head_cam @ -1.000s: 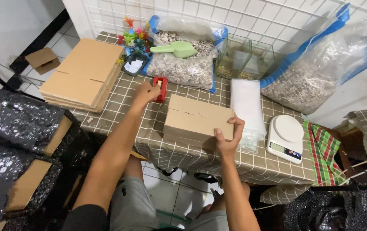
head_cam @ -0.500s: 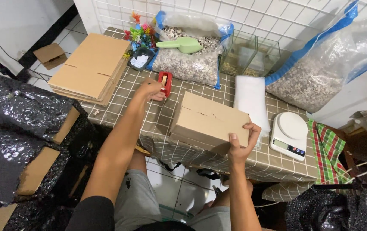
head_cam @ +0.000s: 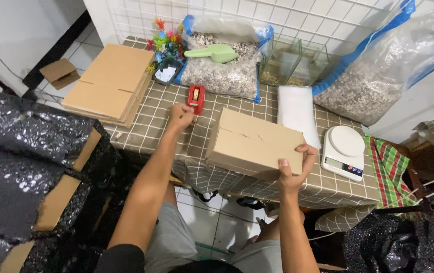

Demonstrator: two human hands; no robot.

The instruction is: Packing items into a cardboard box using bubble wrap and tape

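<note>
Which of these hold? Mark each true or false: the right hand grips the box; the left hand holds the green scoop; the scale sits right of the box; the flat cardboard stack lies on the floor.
1. The right hand grips the box: true.
2. The left hand holds the green scoop: false, it is at the red tape dispenser.
3. The scale sits right of the box: true.
4. The cardboard stack lies on the floor: false, it lies on the table.

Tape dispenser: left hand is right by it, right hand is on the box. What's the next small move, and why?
Probably close the left hand on the red tape dispenser: the fingers sit just short of it, while the right hand already steadies the cardboard box.
</note>
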